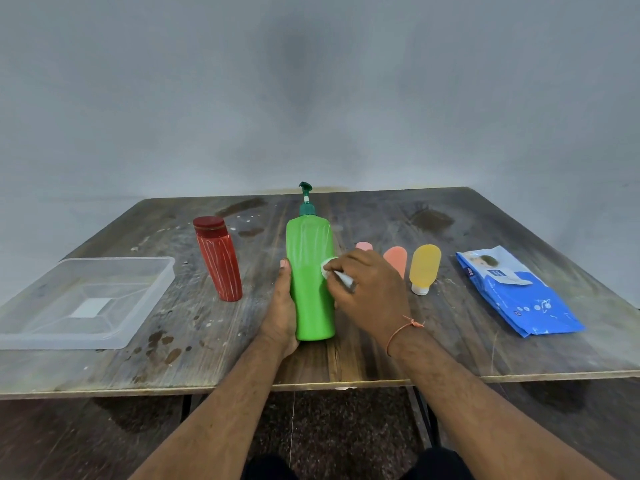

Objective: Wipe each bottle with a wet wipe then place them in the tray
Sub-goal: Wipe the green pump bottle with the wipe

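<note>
Green pump bottle [310, 278] upright, mid-table [381, 355]. Left hand [282, 310] grips its side; right hand [372, 289] pinches a wipe [329, 268] against it. Tray [114, 271] far left of bottle; wipes pack [516, 292] right, writing unreadable.

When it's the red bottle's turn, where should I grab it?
Grip the red bottle around its middle, coming from its right side, probably with the left hand once that lets go of the green bottle. It stands upright, slightly tilted, and its body is slim and round, so fingers can wrap it below the wider cap.
</note>
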Motion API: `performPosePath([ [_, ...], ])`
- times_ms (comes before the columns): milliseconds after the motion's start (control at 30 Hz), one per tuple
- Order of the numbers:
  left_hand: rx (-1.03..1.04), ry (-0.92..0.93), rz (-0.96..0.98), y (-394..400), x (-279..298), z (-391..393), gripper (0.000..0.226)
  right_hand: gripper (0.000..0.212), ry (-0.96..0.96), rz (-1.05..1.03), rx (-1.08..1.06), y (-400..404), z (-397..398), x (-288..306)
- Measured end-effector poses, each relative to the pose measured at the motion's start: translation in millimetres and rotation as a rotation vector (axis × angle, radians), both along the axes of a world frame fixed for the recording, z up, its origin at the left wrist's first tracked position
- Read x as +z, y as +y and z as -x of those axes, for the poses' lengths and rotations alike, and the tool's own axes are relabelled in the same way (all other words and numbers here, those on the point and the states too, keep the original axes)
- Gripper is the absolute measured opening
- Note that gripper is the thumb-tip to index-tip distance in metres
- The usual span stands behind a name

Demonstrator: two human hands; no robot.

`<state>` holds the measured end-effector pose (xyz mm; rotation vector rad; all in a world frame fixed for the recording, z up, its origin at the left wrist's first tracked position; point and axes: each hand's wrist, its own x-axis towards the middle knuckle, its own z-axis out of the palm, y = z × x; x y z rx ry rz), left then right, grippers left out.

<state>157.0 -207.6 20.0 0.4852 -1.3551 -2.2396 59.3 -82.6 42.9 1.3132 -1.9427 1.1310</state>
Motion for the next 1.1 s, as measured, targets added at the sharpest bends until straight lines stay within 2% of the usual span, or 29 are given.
performPosePath([
  [100, 0.003, 0.010, -0.027, 0, 0, 0, 0.072, 0.011, 0.007, -0.007, 0.083, 1, -1, -1],
  [267, 0.004, 0.013, -0.032, -2, -1, 2, 0.072, 0.012, -0.024, -0.004, 0.007, 1, 5, 1],
  [433, 0.002, 0.035, -0.061, -3, -2, 1, 0.071, 0.015, 0.003, -0.027, 0.097, 1, 2, 1],
  [633, 0.005, 0.059, -0.090, -6, -3, 4, 0.074, 0.012, -0.021, -0.006, 0.008, 3, 10, -2],
  [800, 0.018, 0.050, -0.098, -5, -3, 3, 0.072, 0.009, 0.018, -0.004, 0.126, 4, 5, -2],
  [967, 0.019, 0.041, -0.086, -6, -3, 3, 0.075, 0.010, -0.017, -0.005, 0.030, 6, 11, -3],
  [1100, 0.014, 0.063, -0.101, -5, -3, 2, 0.071, 0.010, -0.010, 0.004, 0.086, 2, 8, -1],
])
